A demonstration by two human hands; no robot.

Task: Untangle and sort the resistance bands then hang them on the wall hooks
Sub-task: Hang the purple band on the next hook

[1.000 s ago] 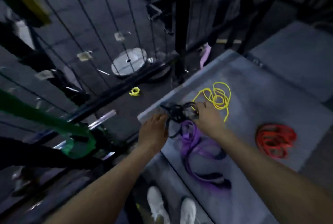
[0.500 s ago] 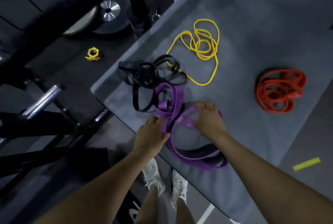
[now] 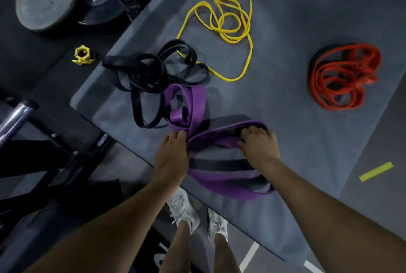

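working the wide purple rubber resistance band (image 3: 198, 105) now, both hands down on it near the mat's front edge. the left hand (image 3: 171, 155) has its fingers curled onto the spot where the purple loops cross, pinching them together, probably to pin that knot while the other side gets drawn out. the right hand (image 3: 259, 146) is curled over the far side of a big purple loop, fingertips hooked across the strap, gripping it. it looks like a spreading move, opening the loop to see how it is wound.

the flat black rubber bands (image 3: 153, 72) lie in a tangle by the left edge of the grey padded mat (image 3: 285, 108), one black loop running right up beside the purple, maybe under it. the thin yellow rubber band (image 3: 230, 22) sprawls toward the far edge, its tail touching the black heap. the red rubber bands (image 3: 345, 77) sit coiled apart near the right edge, seemingly sorted already.

hard to call: whether black and purple are truly interlocked, since motion blur smears the crossing. both palms are hidden, so how firm each grip is stays a guess. no wall hooks are in view. a small yellow plastic collar (image 3: 83, 55) rests on the floor off the left edge.
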